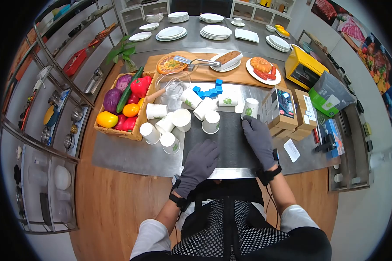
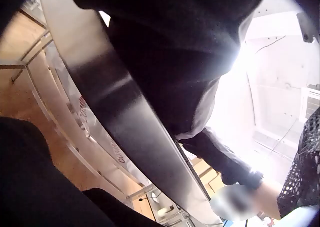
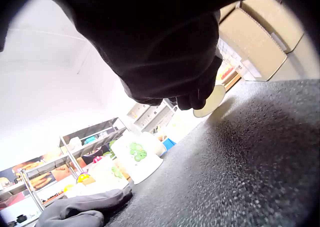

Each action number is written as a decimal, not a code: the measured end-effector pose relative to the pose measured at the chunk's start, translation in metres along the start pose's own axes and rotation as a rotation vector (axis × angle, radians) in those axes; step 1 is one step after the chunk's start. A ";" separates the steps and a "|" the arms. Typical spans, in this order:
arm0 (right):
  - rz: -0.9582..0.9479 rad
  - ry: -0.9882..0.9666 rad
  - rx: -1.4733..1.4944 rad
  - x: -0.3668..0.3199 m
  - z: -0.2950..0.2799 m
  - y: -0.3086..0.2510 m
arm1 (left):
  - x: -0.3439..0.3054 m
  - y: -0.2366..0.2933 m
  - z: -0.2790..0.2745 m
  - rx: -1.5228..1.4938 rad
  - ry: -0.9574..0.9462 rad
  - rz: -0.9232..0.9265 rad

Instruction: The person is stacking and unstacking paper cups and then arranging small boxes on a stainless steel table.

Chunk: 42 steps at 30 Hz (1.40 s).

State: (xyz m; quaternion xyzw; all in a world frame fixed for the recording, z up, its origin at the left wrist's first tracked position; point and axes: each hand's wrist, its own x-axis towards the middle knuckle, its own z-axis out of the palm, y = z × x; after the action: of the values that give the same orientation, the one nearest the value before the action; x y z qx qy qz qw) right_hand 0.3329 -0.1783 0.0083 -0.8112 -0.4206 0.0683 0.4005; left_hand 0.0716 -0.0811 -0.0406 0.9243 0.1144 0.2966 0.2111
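Observation:
My right hand (image 1: 258, 138), in a grey glove, has its fingertips on a white paper cup (image 1: 251, 107) with a green print at the right side of the black mat (image 1: 231, 152). In the right wrist view, curled fingers pinch that cup beside its pale rim (image 3: 214, 103), which tilts toward the camera; the glove hides most of the cup. My left hand (image 1: 200, 164), gloved too, rests palm down on the mat's left part with its fingers extended. Ahead of it one paper cup (image 1: 211, 122) stands upside down. Several more cups (image 1: 181, 119) cluster to the left.
A basket of vegetables (image 1: 135, 130) stands left, a glass bowl with a whisk (image 1: 174, 87) behind the cups. Blue cubes (image 1: 211, 92) lie beyond the mat. Cardboard boxes (image 1: 279, 108) stand close right of my right hand. A wooden board (image 1: 244, 74) with food runs across the back.

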 end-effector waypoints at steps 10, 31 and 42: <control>-0.273 0.074 -0.140 0.015 0.047 0.049 | -0.002 -0.006 0.005 0.024 0.045 0.031; -0.404 -0.268 -0.107 0.034 0.085 -0.054 | 0.001 0.001 0.004 0.070 0.023 0.052; -0.267 -0.258 0.024 0.036 0.099 -0.057 | -0.007 -0.001 0.006 0.110 0.027 0.052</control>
State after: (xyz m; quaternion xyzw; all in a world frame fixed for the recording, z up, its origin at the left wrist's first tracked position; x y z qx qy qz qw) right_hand 0.2758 -0.0749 -0.0095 -0.7277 -0.5715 0.1229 0.3587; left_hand 0.0692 -0.0842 -0.0490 0.9332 0.1092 0.3075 0.1507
